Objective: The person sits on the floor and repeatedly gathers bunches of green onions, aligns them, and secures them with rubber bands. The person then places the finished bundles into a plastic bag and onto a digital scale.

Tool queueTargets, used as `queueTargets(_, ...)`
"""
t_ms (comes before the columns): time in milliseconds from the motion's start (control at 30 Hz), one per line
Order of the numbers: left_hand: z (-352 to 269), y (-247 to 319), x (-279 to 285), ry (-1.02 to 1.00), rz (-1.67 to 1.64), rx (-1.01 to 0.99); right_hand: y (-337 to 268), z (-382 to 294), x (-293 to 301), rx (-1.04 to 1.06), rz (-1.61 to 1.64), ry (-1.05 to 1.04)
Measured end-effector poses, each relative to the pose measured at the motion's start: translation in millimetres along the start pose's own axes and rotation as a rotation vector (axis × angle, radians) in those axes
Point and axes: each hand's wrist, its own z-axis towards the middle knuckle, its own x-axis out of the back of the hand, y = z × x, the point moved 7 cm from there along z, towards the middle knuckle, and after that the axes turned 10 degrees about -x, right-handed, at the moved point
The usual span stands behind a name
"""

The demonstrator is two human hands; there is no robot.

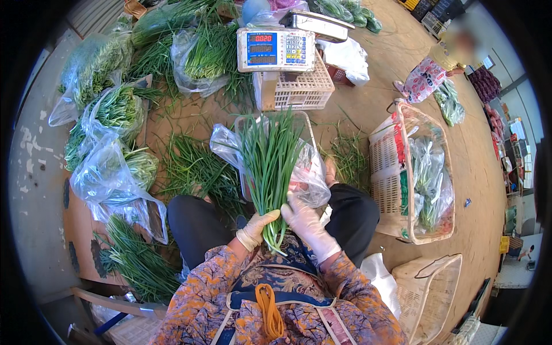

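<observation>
A bunch of long green garlic chives (269,159) points away from me, its pale stem ends near my lap. My left hand (257,228), in a thin whitish glove, is closed around the lower stems. My right hand (306,224), gloved too, lies against the right side of the bunch, its fingertips at the stems; whether it grips them is unclear. Beneath the leaves is a pale plastic tub (308,125) with clear plastic bags (312,185) in it and over its rim. Loose chives (202,172) lie on the floor left of the tub.
A digital scale (276,49) stands ahead beside a white crate (302,88). Bagged greens (116,116) and a chive pile (138,258) are at left. At right are a crate with bagged greens (448,172) and another crate (431,293). A person (431,73) stands far right.
</observation>
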Motion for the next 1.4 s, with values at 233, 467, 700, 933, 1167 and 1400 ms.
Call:
queueTargets(233,-9,-13,2,-0.025,-0.220,0.151,-32,-46,-23,0.259,-0.103,0.393)
queueTargets(467,-11,-2,1,-0.005,-0.061,0.077,-37,-43,-14,0.369,-0.029,0.260)
queueTargets(700,-10,4,-7,-0.164,0.078,0.107,-6,6,63,0.298,0.555,0.237)
queueTargets(933,-16,6,-27,-0.220,0.298,0.083,-64,49,159,0.433,0.503,0.439)
queueTargets(1167,-22,8,-40,-0.358,0.377,0.102,-69,95,181,0.391,0.281,0.439)
queueTargets(1400,-24,8,-40,-0.368,0.396,0.126,-55,108,171,0.107,-0.036,0.188)
